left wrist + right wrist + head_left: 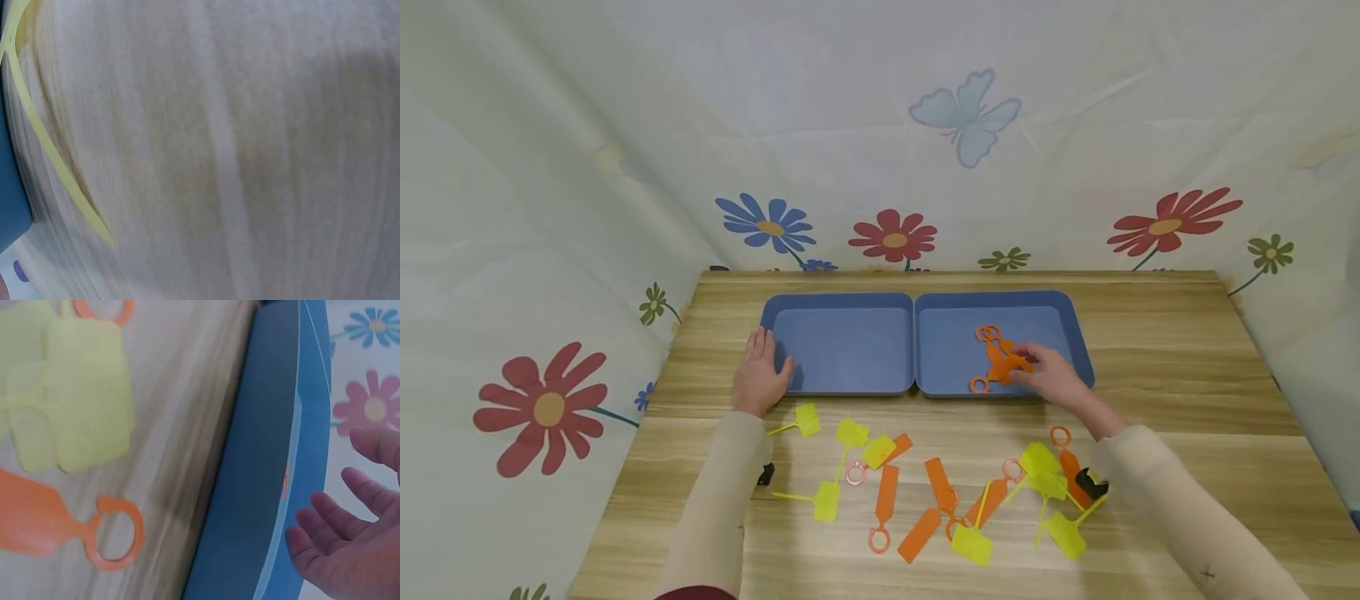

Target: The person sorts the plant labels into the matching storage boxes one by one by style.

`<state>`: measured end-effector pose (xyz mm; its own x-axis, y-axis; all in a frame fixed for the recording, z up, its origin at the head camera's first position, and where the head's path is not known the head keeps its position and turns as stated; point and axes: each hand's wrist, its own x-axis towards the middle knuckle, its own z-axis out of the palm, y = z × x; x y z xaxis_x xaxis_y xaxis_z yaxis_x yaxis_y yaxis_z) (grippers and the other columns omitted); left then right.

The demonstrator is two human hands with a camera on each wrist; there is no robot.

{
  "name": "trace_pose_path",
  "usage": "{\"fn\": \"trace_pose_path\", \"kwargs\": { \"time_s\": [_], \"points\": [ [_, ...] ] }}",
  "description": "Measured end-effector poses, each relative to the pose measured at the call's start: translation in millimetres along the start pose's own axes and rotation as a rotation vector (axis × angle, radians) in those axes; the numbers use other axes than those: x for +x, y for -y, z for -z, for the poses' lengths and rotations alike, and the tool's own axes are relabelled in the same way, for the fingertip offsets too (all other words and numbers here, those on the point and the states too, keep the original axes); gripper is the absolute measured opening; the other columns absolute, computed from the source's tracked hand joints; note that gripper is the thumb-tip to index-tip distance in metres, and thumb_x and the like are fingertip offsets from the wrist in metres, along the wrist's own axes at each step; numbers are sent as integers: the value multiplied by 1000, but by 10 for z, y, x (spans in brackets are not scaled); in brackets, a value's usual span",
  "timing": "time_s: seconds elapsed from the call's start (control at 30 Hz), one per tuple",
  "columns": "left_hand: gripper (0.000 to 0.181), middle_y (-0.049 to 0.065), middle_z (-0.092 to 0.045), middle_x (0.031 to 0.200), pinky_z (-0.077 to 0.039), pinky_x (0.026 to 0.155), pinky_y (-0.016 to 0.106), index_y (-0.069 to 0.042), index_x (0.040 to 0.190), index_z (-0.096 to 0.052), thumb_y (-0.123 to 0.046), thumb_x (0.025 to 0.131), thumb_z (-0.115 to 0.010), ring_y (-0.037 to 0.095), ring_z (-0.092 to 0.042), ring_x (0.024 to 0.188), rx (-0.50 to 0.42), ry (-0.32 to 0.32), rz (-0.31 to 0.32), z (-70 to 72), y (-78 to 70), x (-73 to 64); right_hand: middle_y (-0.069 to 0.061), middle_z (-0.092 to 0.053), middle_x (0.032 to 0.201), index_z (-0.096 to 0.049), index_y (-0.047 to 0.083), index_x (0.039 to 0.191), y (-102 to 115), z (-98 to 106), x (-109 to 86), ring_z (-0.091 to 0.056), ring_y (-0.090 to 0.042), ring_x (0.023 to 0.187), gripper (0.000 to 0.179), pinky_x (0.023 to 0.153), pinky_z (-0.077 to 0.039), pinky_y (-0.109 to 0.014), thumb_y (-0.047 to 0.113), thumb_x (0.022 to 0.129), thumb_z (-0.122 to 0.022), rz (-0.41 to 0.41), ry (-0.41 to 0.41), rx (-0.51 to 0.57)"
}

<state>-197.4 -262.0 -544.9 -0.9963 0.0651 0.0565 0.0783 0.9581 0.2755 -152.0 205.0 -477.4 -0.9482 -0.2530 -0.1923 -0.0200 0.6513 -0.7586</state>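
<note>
My left hand (760, 379) lies flat with straight fingers at the left edge of the left blue tray (842, 350). Over the right blue tray (947, 333), my right hand (1048, 375) hovers beside a small pile of orange ring-ended tags (1000, 362). In the right wrist view the fingers of that right hand (350, 531) are spread and loosely bent, with nothing seen between them. The tray wall (250, 456) hides most of the pile there. In the left wrist view the left hand is almost wholly out of frame; a yellow tag's strip (56, 159) shows.
In front of the trays, more orange tags (886, 496) and yellow tags (827, 500) lie scattered on the wooden table (700, 467), some overlapping. A flowered white curtain (820, 125) stands behind the table and at its sides.
</note>
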Motion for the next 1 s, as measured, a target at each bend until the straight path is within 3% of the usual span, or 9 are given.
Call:
{"fn": "trace_pose_path", "kwargs": {
  "time_s": [0.17,0.47,0.77,1.0],
  "points": [
    [70,20,-13,147,-17,109,43,5,139,-19,-42,89,-36,32,-9,136,-1,8,6,-5,8,11,-23,-40,132,-44,1,127,64,-113,-100,-36,-42,119,50,92,-35,-56,15,83,-60,90,8,-87],
    [71,19,-10,147,-16,109,42,4,139,-17,-44,89,-36,31,-6,137,9,25,7,-20,22,21,-23,-39,133,-47,0,125,149,-384,-254,-33,-41,123,54,96,-30,-57,9,76,-67,354,23,-314],
    [71,19,-10,147,-15,109,43,3,139,-17,-43,89,-36,31,-7,137,0,29,10,3,6,14,-17,-31,141,-42,7,131,222,-651,-388,-26,-37,130,64,98,-30,-55,20,74,-69,454,114,-487],
    [70,19,-11,147,-16,109,42,3,139,-18,-43,89,-37,31,-7,137,-7,13,9,-11,11,8,-16,-31,141,-43,8,131,193,-881,-458,-26,-35,130,63,98,-31,-54,27,75,-66,550,191,-564]
  ]
}}
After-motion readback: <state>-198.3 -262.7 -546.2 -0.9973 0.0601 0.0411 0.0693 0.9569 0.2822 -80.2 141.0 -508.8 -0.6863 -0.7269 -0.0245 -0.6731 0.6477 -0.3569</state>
